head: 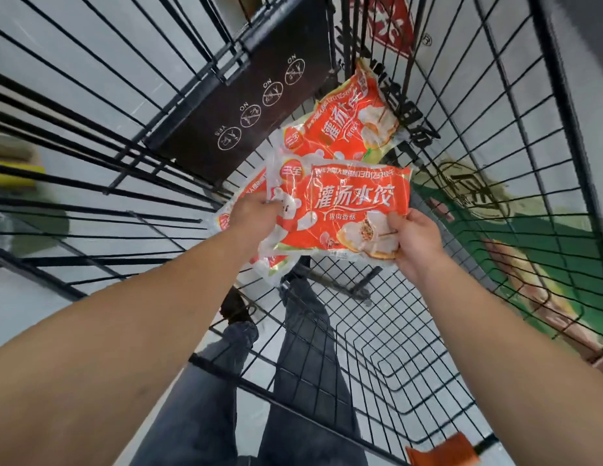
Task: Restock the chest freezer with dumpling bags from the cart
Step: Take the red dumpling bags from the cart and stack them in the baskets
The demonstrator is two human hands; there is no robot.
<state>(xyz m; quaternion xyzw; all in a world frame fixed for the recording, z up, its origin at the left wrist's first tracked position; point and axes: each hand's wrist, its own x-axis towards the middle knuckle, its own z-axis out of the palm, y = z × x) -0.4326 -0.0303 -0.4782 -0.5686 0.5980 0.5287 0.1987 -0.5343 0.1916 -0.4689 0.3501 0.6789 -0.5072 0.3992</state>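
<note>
Black wire cart (428, 331) over pale floor (31, 307); green mat (529, 250) at right.

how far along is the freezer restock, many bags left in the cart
Done: cannot tell, the freezer is out of view. In hand: the left hand and right hand grip the top bag, with at least one more bag beneath it under the left hand. Left: one bag still lies in the cart, whose near floor shows only bare wire. So the cart looks nearly emptied.
</note>
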